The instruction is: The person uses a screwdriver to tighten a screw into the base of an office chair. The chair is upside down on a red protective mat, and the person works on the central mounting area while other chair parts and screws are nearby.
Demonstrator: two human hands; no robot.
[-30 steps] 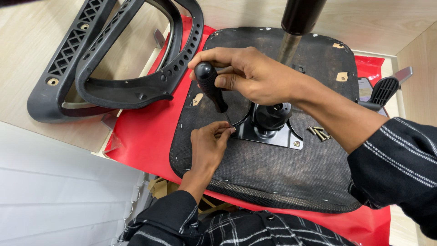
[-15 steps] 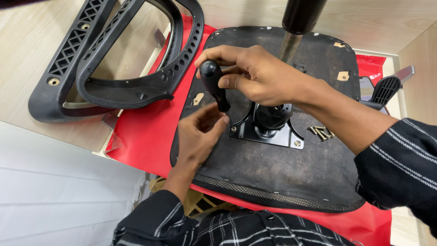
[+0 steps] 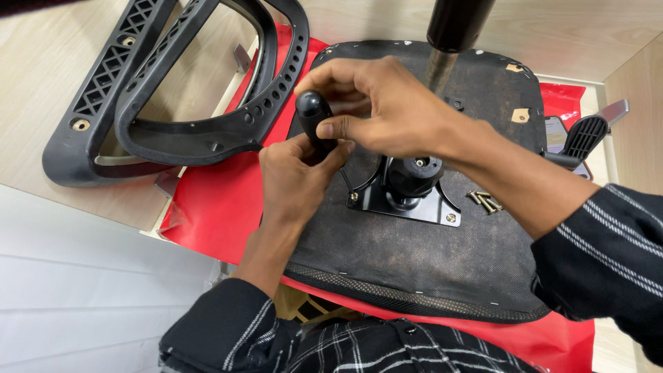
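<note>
While the upturned chair seat (image 3: 414, 276) lies on a red sheet (image 3: 214, 207) across the pale wooden floor (image 3: 41, 69), we work at the black lever handle (image 3: 312, 114) that rises left of the metal mechanism plate (image 3: 407, 200) bolted to the seat's underside. Our right hand (image 3: 376, 103) pinches the rounded knob of the handle between thumb and fingers; our left hand (image 3: 297, 173) closes around the stem just below, fingers curled against it. Neither hand is free. The gas-lift column (image 3: 452, 34) stands upright from the plate's hub, at the far side. A small cluster of loose screws (image 3: 483, 202) lies on the seat fabric just right of the plate. Far left, a black plastic chair-back frame (image 3: 173, 83) rests partly on the floor, partly on the sheet. A black armrest piece (image 3: 583, 138) shows at the right edge.

We judge that the handle wants a steady lower grip while the upper hand does the turning or pressing, with the stem kept in line with its socket so nothing binds, and our sleeves kept clear of the screws so none roll off the seat.
</note>
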